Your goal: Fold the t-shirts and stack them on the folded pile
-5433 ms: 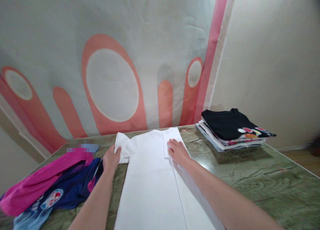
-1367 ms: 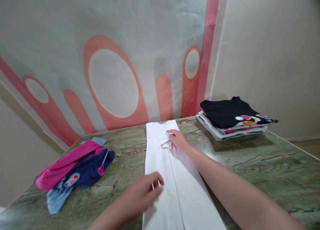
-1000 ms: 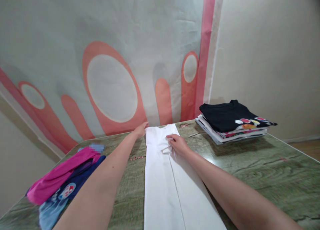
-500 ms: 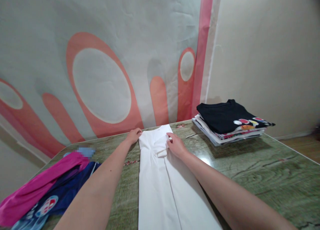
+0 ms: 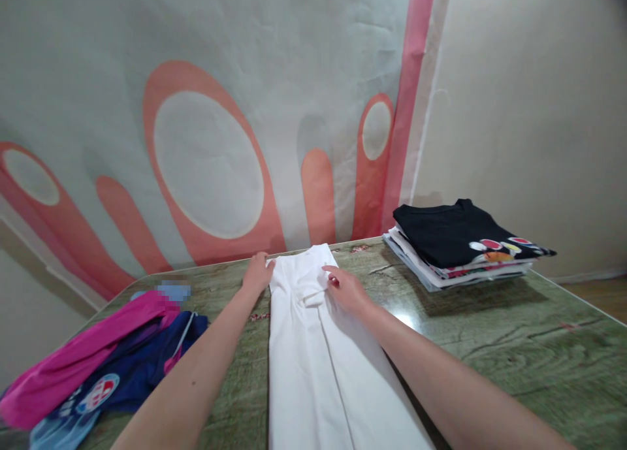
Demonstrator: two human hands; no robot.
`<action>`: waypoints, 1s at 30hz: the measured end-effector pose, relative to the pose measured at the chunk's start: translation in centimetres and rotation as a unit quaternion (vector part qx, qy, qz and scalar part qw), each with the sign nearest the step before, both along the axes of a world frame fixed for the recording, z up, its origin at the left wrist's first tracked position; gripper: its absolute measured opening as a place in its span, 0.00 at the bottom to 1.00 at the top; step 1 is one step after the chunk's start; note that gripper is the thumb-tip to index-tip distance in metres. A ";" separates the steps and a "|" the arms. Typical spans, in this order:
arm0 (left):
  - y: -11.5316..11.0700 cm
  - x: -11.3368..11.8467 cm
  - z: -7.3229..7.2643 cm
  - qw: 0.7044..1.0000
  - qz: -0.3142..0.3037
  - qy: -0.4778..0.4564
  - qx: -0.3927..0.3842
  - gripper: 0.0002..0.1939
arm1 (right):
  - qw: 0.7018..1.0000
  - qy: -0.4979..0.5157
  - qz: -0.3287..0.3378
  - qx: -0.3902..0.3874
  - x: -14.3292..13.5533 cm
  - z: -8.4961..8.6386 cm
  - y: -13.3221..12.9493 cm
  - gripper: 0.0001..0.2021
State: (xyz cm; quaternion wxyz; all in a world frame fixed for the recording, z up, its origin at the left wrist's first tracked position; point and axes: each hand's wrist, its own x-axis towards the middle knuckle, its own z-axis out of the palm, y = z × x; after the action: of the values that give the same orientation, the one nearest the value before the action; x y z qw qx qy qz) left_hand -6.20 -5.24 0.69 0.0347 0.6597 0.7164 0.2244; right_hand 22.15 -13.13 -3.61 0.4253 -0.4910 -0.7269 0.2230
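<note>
A long white garment (image 5: 313,352) lies folded lengthwise on the table, its narrow end near the back edge and creased between my hands. My left hand (image 5: 258,272) is at the left corner of that end, fingers bent against the cloth's edge; whether they pinch it is unclear. On the right side of the same end, my right hand (image 5: 347,289) has its thumb and fingers closed on the white fabric, beside a small folded-over flap.
On the right of the green marbled table (image 5: 494,332) stands a stack of folded clothes with a black shirt (image 5: 441,231) on top. A pink garment (image 5: 93,349) and a navy one (image 5: 142,365) lie loosely at the left. A patterned wall covering rises behind.
My left hand has shifted slightly left and down along the garment's corner, its fingers less tightly on the cloth. The view has turned slightly left. My right hand stays at the fabric.
</note>
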 end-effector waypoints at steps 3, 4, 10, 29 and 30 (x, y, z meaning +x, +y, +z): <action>-0.1 0.3 -0.7 0.999 0.039 -0.002 -0.029 0.27 | 0.999 -0.019 0.016 0.032 0.1 0.0 -0.2 0.19; 0.1 0.4 -0.8 0.998 0.046 -0.004 -0.036 0.28 | 0.999 -0.024 0.024 0.040 0.1 0.0 -0.3 0.18; 1.9 2.2 0.0 0.999 0.015 -0.031 -0.007 0.21 | 0.998 -0.028 0.005 0.057 0.3 0.4 -0.4 0.17; -21.0 9.0 3.7 0.957 -0.213 0.155 -0.124 0.16 | 0.983 0.146 -0.004 -0.114 0.2 1.0 2.5 0.14; -21.6 9.1 3.6 0.954 -0.210 0.168 -0.135 0.18 | 0.981 0.155 -0.003 -0.120 0.1 1.3 3.2 0.13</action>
State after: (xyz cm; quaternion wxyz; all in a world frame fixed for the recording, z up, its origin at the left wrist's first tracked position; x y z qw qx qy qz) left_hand 2.89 -26.80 4.25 0.0492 0.8127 0.5806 -0.0012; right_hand 22.24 -9.95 -2.26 0.4712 -0.5004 -0.6187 0.3804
